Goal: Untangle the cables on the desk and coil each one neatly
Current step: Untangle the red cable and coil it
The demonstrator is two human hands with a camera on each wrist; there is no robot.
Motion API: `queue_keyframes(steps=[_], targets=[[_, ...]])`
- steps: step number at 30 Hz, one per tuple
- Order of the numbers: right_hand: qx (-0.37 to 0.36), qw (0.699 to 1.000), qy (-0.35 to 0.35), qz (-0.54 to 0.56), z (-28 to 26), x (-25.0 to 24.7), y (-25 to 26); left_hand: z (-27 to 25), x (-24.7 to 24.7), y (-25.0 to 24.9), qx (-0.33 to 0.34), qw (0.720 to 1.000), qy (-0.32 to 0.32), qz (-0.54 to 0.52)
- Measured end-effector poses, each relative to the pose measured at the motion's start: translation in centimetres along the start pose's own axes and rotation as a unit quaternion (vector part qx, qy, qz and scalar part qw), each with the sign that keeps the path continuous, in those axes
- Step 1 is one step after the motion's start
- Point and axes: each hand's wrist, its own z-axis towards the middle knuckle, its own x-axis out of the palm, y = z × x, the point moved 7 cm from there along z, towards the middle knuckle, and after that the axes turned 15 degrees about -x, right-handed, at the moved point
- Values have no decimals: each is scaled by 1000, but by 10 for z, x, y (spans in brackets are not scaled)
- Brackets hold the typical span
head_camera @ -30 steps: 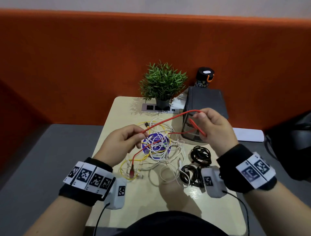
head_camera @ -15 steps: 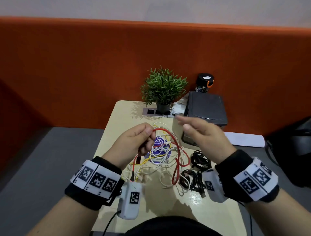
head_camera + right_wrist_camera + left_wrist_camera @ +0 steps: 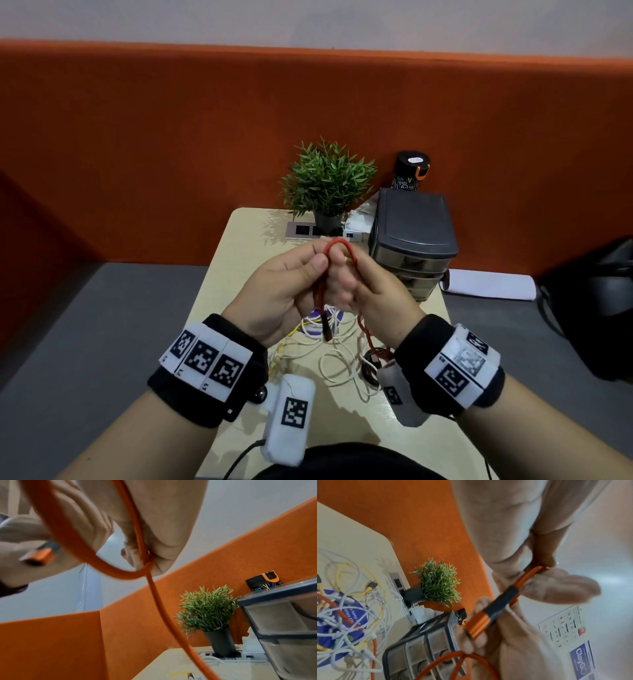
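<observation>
Holding red cable (image 3: 337, 244) raised above surface (image 3: 239, 260), looped between both hands. Left hand (image 3: 284, 291) pinching doubled strand, plug end hanging below. Right hand (image 3: 373, 291) curled round other side of loop. Remaining white and yellow cables (image 3: 339, 366) tangled on surface underneath.

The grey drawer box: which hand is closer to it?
The right hand is closer. It is raised just in front of the grey drawer box, gripping the red cable. The left hand holds the same cable farther to the left.
</observation>
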Motion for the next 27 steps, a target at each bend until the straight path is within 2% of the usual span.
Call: queue_keyframes(steps=[4, 7, 9, 12, 15, 16, 19, 20, 21, 23, 25, 27], targets=[[55, 982, 81, -163, -11, 7, -26, 4, -3, -14, 58, 997, 1, -51], [89, 966, 155, -188, -19, 21, -37, 9, -2, -18, 76, 996, -12, -54], [94, 959, 183, -197, -23, 26, -39, 13, -7, -18, 89, 994, -54, -33], [80, 955, 223, -179, -28, 34, -30, 15, -21, -19, 122, 981, -139, 55], [65, 952, 239, -178, -29, 35, -21, 15, -26, -22, 146, 950, -181, 208], [58, 952, 238, -185, -29, 33, -18, 15, -26, -23, 150, 928, -194, 279], [34, 956, 199, -211, -24, 19, -5, 18, -29, -20, 125, 834, -228, 487], [25, 961, 172, -215, -22, 12, 0, 19, -32, -18, 108, 812, -231, 525], [16, 965, 145, -216, -19, 5, 6, 20, -34, -15, 86, 802, -228, 546], [3, 975, 82, -206, -14, -12, 17, 22, -37, -7, 38, 803, -211, 556], [-4, 991, 15, -135, -9, -27, 27, 22, -34, -1, 18, 812, -191, 551], [-7, 999, -29, -34, -4, -37, 33, 21, -28, 4, 11, 850, -167, 500]])
